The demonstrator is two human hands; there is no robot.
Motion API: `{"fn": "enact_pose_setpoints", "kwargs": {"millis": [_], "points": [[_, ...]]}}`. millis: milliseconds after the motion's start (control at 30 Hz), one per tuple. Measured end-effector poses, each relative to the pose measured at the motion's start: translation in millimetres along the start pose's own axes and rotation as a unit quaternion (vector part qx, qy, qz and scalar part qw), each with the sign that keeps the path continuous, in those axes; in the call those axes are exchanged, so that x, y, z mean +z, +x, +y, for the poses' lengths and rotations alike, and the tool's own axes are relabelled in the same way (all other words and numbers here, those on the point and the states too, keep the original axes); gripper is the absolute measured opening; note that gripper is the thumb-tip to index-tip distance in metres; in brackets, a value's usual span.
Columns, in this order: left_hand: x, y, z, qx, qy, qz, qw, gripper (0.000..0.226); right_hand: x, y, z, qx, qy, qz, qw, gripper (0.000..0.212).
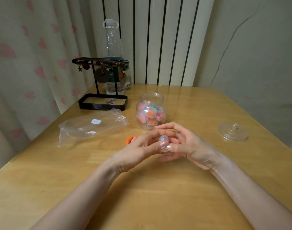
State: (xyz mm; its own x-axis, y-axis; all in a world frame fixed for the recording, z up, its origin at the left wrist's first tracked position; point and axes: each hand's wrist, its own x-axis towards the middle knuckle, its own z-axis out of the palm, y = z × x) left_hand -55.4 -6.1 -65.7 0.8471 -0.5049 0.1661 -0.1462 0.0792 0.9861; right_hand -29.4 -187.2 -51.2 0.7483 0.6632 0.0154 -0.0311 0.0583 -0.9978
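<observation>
Over the middle of the wooden table [183, 188], my left hand [138, 150] and my right hand [188, 146] meet, and both pinch one small clear plastic case [164, 141] between thumbs and fingertips. Whether the case is open, I cannot tell. Just beyond my left fingers lie loose earplugs, orange and pink [130, 139], on the table. Behind my hands stands an open clear jar [151, 111] filled with several small cases holding orange, pink and green earplugs. Its glass lid [233, 132] lies on the table at the right.
An empty clear zip bag [90, 127] lies at the left. At the back left stands a black jewellery stand [103, 100] with a tray, and behind it a tall clear bottle [112, 60] and a small jar [127, 77]. Curtains hang left, a radiator behind.
</observation>
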Motion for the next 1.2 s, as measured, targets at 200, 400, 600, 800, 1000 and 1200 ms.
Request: {"fn": "enact_pose_setpoints", "kwargs": {"millis": [200, 400, 600, 800, 1000, 1200], "points": [[4.0, 1.7, -3.8, 0.014, -0.003, 0.021, 1.0, 0.034, 6.4, 0.2, 3.4, -0.012, -0.023, 0.038, 0.999, 0.049], [-7.2, 5.1, -0.1, -0.013, -0.098, 0.044, 0.994, 0.051, 5.8, -0.7, -0.8, -0.041, -0.059, 0.057, 0.996, 0.052], [-20.9, -0.1, 6.5, -0.023, -0.214, 0.007, 0.976, 0.065, 3.3, 0.5, 0.9, -0.079, -0.073, 0.128, 0.986, 0.029], [-24.2, -0.1, 10.7, -0.012, -0.245, 0.042, 0.969, 0.048, 4.9, 7.8, 1.1, -0.133, -0.086, 0.209, 0.965, 0.029], [-43.4, 3.4, 15.8, 0.039, -0.285, 0.259, 0.922, 0.052, -9.8, 34.9, 18.7, -0.108, -0.347, 0.254, 0.896, 0.033], [-54.5, 2.4, 11.4, 0.075, -0.321, 0.357, 0.874, 0.035, 1.8, 71.3, 34.3, -0.13, -0.496, 0.12, 0.85, 0.041]]}}
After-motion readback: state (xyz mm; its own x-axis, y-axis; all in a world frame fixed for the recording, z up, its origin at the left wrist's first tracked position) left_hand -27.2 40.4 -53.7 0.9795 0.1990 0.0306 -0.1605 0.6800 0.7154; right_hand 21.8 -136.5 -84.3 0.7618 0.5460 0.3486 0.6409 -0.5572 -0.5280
